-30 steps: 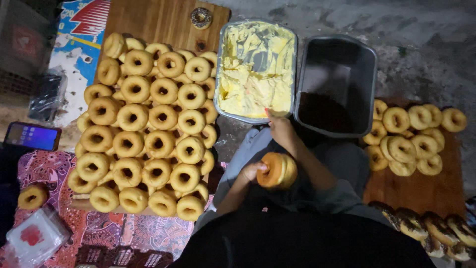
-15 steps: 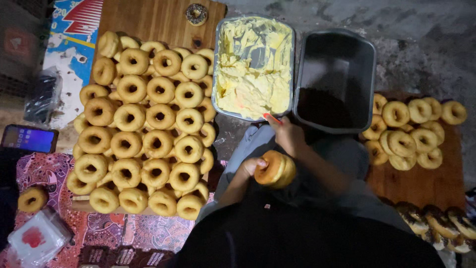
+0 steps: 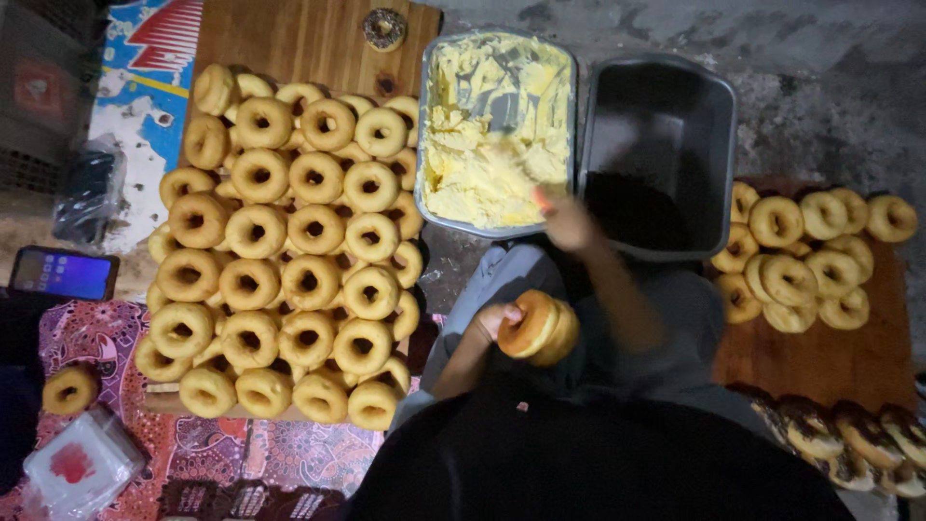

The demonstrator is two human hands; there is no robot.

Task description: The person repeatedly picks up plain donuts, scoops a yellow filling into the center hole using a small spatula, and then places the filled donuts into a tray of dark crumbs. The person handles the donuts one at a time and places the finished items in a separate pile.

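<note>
Phone: a dark slab with a lit screen (image 3: 63, 273) lies at the far left, apart from the board.
Left board: a wooden cutting board (image 3: 289, 43) carries rows of plain golden ring doughnuts (image 3: 289, 251) packed edge to edge out to its left and near edges; only its far strip is bare, with one dark-topped doughnut (image 3: 385, 27) there.
Stray doughnut: one plain ring (image 3: 69, 389) sits on the patterned cloth (image 3: 125, 338) off the board's near-left corner.
Left hand: the left hand (image 3: 494, 320) grips a split golden doughnut (image 3: 538, 328) upright over the lap.
Cream tray: a metal tray of pale yellow cream (image 3: 497, 130) touches the board's right edge.
Right hand: the right hand (image 3: 569, 222) is blurred at the tray's near-right corner, closed on a thin tool; its tip is unclear.
Tub: a grey plastic tub (image 3: 666, 125) stands just right of the tray.
Right board: a second wooden board (image 3: 830, 357) holds plain rings at its far edge, bare mid-board; coated doughnuts (image 3: 849, 434) are cut off at the bottom right corner.
</note>
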